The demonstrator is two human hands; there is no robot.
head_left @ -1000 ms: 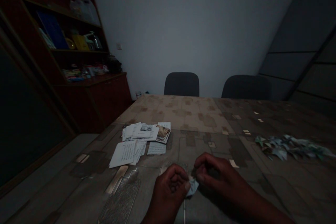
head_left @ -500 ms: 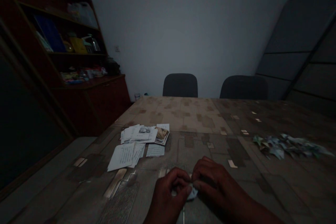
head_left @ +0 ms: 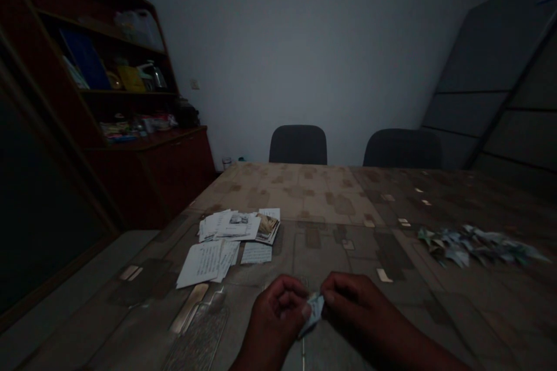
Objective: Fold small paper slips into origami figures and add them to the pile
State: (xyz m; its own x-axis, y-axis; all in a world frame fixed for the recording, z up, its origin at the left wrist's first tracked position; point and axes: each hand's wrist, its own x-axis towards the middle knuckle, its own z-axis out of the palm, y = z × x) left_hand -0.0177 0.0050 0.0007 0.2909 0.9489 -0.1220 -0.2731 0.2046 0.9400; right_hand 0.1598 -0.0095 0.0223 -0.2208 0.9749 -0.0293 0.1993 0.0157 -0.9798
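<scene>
Dim light falls on a pale wall (head_left: 304,40) and, beyond the card pile (head_left: 235,227), a patterned worktop (head_left: 313,200) runs back to two dark chairs (head_left: 298,145) (head_left: 402,149). Nearer the wearer than the card pile, and to its right, is a small folded paper (head_left: 315,314). Its long axis slants, the lower end towards the wearer and the upper towards the right hand (head_left: 359,308). The left hand (head_left: 281,317), on the card-pile side, has its grip pinched on the paper with thumb and finger. The right hand's fingertips meet the upper corner; whether that grip is closed on it, I cannot tell. Patterned covering spans from the card pile rightwards to a crumpled heap (head_left: 476,246); the worktop's left edge passes left of the card pile.
</scene>
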